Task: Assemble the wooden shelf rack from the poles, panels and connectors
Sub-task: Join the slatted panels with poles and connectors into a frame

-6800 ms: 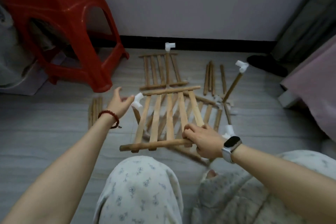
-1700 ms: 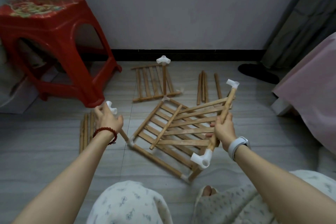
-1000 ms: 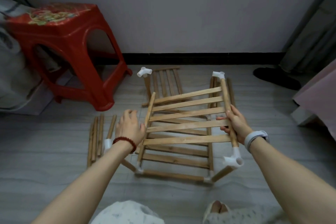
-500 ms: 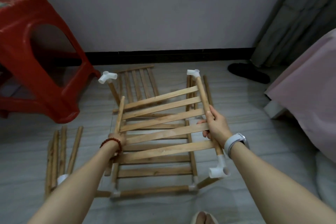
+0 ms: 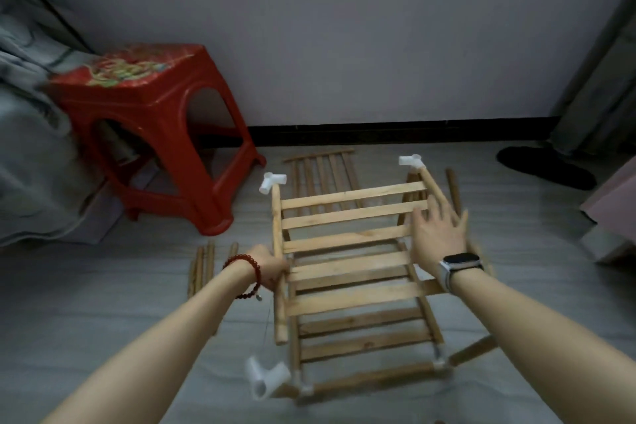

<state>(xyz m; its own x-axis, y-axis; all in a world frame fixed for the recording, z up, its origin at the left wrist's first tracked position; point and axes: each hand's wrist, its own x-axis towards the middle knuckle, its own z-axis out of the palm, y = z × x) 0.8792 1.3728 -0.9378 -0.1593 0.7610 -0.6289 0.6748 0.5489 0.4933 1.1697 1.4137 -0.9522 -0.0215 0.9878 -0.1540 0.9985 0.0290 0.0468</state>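
Floor (image 5: 103, 303), rack (image 5: 351, 265) between hands.

Two bare forearms reach into view, with no sleeves showing on either one. The left hand (image 5: 272, 267) has a bracelet of round dark red beads (image 5: 245, 272) at the wrist, looped more than once, with a short loose strand and a small charm hanging beneath it. The right hand (image 5: 437, 237) has a smartwatch (image 5: 461, 262) at the wrist, with a dark rectangular face in a pale case on a light grey band.
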